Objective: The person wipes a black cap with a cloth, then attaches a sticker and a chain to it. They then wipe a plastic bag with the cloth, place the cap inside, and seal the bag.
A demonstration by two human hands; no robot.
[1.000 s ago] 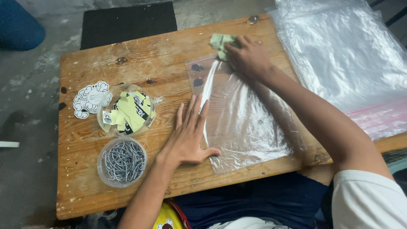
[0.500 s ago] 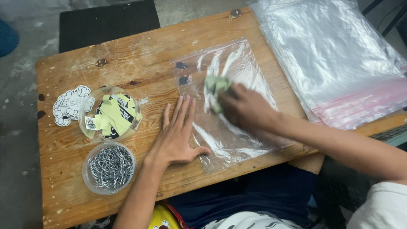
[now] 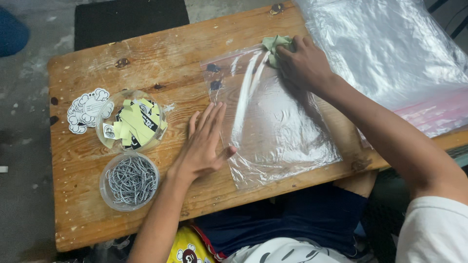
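A clear plastic bag (image 3: 278, 126) lies flat on the wooden table (image 3: 161, 63). My left hand (image 3: 204, 143) rests flat with fingers spread on the bag's left edge, thumb on the plastic. My right hand (image 3: 304, 63) is closed on a crumpled pale green cloth (image 3: 274, 46) and presses it against the bag's far end, near its sealed strip.
To the left stand a clear tub of yellow-green tags (image 3: 132, 122) and a clear tub of metal ball chains (image 3: 130, 180). A white cloud-shaped sticker stack (image 3: 85, 109) lies beside them. A pile of clear bags (image 3: 390, 53) covers the table's right side. A dark mat (image 3: 129, 17) lies on the floor beyond.
My right hand has carried the green cloth from the middle of the bag back up to its far end. My left hand has stayed flat on the bag's left edge.
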